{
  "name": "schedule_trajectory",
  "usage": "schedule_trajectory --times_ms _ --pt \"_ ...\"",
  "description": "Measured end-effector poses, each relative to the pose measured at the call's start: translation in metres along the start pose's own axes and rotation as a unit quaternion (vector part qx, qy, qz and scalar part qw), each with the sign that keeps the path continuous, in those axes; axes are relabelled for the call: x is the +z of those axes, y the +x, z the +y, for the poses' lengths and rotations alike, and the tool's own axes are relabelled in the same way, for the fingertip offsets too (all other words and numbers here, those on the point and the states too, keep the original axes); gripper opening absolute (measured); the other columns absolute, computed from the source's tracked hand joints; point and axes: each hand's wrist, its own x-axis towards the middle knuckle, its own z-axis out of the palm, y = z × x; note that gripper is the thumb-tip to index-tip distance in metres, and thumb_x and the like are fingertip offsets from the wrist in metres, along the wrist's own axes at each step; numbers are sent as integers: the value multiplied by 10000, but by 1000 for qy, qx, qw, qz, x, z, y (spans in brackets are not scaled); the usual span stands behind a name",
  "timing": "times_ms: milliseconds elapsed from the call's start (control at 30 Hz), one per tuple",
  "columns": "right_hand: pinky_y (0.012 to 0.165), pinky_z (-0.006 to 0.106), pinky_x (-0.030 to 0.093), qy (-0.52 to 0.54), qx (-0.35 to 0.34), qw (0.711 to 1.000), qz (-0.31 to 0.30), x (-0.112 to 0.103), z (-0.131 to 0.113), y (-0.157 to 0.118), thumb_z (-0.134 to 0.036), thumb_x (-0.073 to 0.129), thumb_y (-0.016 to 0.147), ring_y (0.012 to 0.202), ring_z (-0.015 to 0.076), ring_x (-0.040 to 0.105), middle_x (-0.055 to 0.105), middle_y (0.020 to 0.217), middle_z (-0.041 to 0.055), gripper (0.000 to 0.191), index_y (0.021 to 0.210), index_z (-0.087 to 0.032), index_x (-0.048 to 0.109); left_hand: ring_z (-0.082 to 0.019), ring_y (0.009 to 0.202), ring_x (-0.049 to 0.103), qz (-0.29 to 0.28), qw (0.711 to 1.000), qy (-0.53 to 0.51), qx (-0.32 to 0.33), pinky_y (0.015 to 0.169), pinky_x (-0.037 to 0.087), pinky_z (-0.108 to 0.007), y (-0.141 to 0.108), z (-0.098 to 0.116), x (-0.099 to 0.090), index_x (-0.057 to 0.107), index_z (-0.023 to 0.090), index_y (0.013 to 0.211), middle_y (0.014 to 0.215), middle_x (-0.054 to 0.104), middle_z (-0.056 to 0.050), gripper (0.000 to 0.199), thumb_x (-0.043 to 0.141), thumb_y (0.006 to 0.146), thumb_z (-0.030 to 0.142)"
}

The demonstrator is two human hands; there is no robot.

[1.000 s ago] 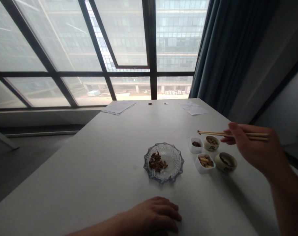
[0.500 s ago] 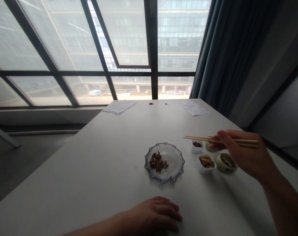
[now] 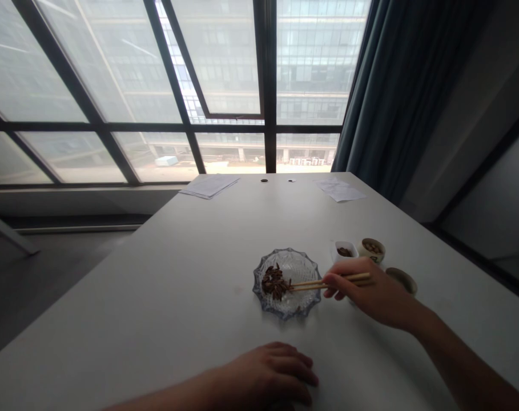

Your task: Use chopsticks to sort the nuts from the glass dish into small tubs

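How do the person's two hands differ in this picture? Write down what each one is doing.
The right hand curls around wooden chopsticks, whose tips reach the dark pieces in the glass dish, while the left hand lies flat on the white table, holding nothing. The right hand is beside the dish; the left is nearer the camera, apart from it. Both hands are bare.
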Motion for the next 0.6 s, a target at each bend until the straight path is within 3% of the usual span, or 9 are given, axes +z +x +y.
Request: schedule_trajectory --times_ms 433,533,600 --pt "723 320 649 87 33 993 75 3 5 0 -597 651 974 808 259 810 825 851 101 475 929 -155 820 -250 1368 608 3 1000 -9 3 1207 438 -343 -1 -2 1 668 189 1241 1359 711 -88 241 564 1039 273" --pt "695 340 670 85 46 987 132 -10 -1 -7 -614 685 942 791 276 814 827 858 114 479 936 -157 828 -244 1382 596 -6 1000 -5 -1 1218 429 -348 0 -1 0 661 190 1249 1374 704 -84 241 561 1042 265" --pt "654 358 679 83 50 971 217 -24 -5 -13 -630 705 917 769 292 814 827 848 120 480 927 -166 829 -243 1394 586 -15 1000 -5 -6 1225 425 -357 0 1 -2 658 193 1254 1386 697 -86 242 554 1047 263"
